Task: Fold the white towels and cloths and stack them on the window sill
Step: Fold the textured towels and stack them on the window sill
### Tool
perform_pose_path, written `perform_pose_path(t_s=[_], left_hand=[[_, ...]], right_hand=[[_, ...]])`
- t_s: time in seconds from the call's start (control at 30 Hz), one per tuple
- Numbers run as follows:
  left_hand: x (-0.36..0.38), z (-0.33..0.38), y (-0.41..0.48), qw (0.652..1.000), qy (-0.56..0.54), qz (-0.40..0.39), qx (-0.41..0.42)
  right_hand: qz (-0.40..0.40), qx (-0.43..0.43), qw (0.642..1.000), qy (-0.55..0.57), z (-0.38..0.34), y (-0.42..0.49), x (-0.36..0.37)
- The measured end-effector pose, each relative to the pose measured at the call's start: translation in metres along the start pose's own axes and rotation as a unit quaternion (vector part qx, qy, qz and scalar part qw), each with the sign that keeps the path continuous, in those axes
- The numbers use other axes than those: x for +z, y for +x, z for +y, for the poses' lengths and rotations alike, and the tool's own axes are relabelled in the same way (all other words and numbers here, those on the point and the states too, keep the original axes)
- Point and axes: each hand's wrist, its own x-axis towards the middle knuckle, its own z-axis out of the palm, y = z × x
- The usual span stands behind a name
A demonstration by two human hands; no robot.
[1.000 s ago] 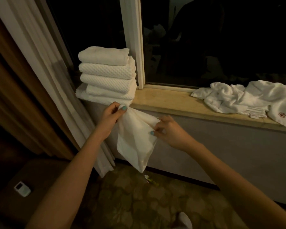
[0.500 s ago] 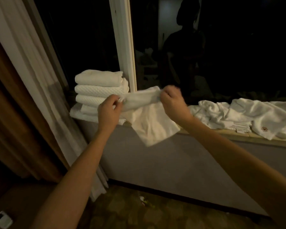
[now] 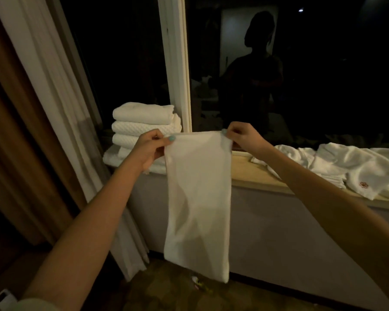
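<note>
Grip, left hand: thumb and forefinger pinch the upper left corner of the white cloth. The other fingers curl beneath, and I see a teal-painted thumbnail facing my feed.
Grip, right hand: fingertips pinch the upper right corner of the same cloth, level with the left hand, so the top edge is drawn straight between them.
White cloth: it is held up in the air in front of the window sill. It hangs as one long narrow panel, flat and smooth, past the grey wall below the ledge. Its lower end is clear of the carpet, as far as I can judge.
Folded towel stack: it sits at the left end of the sill, against the white window post. The top towel is smooth and the two under it are waffle-textured. The lower layers are partly hidden behind the left hand.
Unfolded towel pile: crumpled white towels lie on the right stretch of the sill, well apart from the stack. One corner carries a red embroidered emblem.
Window glass: it is dark and reflects a person's silhouette.
Curtains: a white sheer curtain hangs just left of the stack, with a brown drape beyond it.
Floor item: a small white device lies at the lower left. I cannot tell what kind it is.
</note>
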Motion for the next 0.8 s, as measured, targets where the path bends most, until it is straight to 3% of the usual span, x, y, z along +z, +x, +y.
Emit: perform_pose_path(t_s=[0.07,0.27,0.47,0.53,0.63,0.73,0.8], left_hand=[[-0.002,0.011,-0.002,1.000,-0.011,-0.014,-0.001],[-0.012,0.040,-0.004,0.999,0.004,-0.033,0.038],[-0.020,0.061,-0.003,0.994,0.025,-0.028,0.107],[-0.024,0.069,-0.001,0.991,0.032,-0.021,0.128],[-0.034,0.076,0.003,0.989,0.027,-0.017,0.145],[-0.046,0.075,0.008,0.989,0.025,-0.034,0.145],[-0.054,0.070,0.012,0.989,0.036,-0.034,0.136]], right_hand=[[0.014,0.015,0.999,0.041,-0.009,0.005,0.000],[0.030,0.003,0.999,0.012,-0.040,0.015,0.005],[0.023,0.013,0.985,0.171,-0.056,0.024,0.008],[-0.011,0.021,0.974,0.225,-0.060,0.030,0.009],[-0.126,0.047,0.946,0.296,-0.061,0.041,0.000],[-0.243,0.062,0.935,0.251,-0.067,0.046,-0.002],[-0.239,0.060,0.949,0.195,-0.072,0.048,0.005]])
